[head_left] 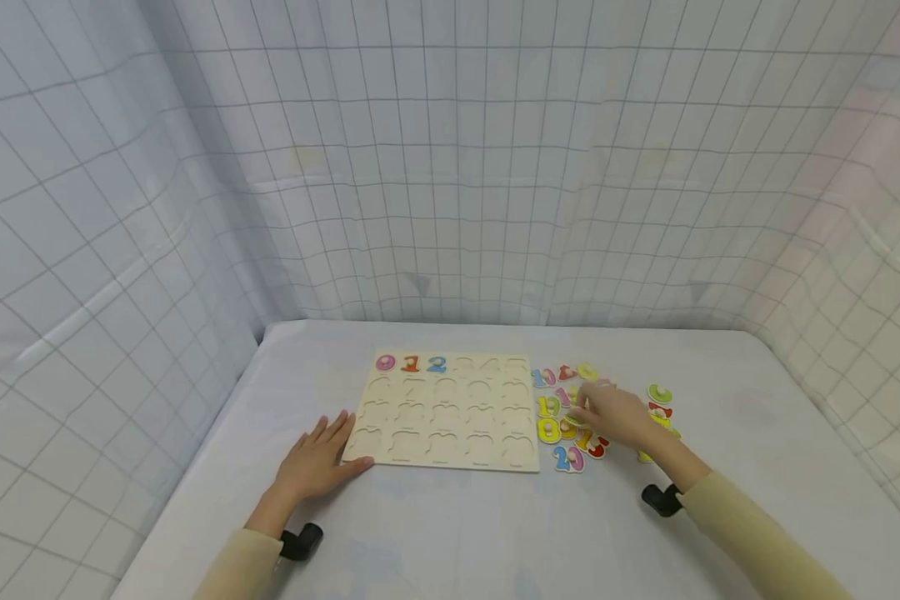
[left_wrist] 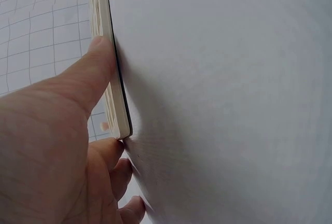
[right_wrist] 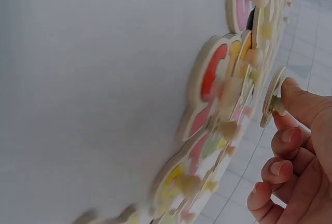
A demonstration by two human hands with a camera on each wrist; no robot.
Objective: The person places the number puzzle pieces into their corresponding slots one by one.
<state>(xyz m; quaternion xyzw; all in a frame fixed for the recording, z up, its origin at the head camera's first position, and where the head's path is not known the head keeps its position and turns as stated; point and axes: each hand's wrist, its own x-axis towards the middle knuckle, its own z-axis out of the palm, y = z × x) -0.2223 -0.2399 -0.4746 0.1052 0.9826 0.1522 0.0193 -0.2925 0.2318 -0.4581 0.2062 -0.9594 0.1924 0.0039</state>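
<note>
A pale wooden number board [head_left: 450, 458] with recessed slots lies flat; a pink 0 [head_left: 386, 362], an orange 1 [head_left: 411, 364] and a blue 2 [head_left: 437, 364] sit along its top row. My left hand [head_left: 317, 460] rests at the board's near left corner, its fingers spread on the table and the thumb against the board's edge. To the right of the board, my right hand [head_left: 617, 412] pinches a small wooden puzzle piece [right_wrist: 271, 93] by its knob, raised over the loose number pieces. That piece is seen edge-on in the right wrist view, so its number is hidden.
Loose number pieces with knobs crowd the board's right side, among them a yellow piece [head_left: 549, 430] and a blue-and-pink 20 [head_left: 569, 459]. Further right is another group with a green piece [head_left: 659, 393]. White grid-patterned curtains [head_left: 465, 183] enclose the white table [head_left: 450, 542].
</note>
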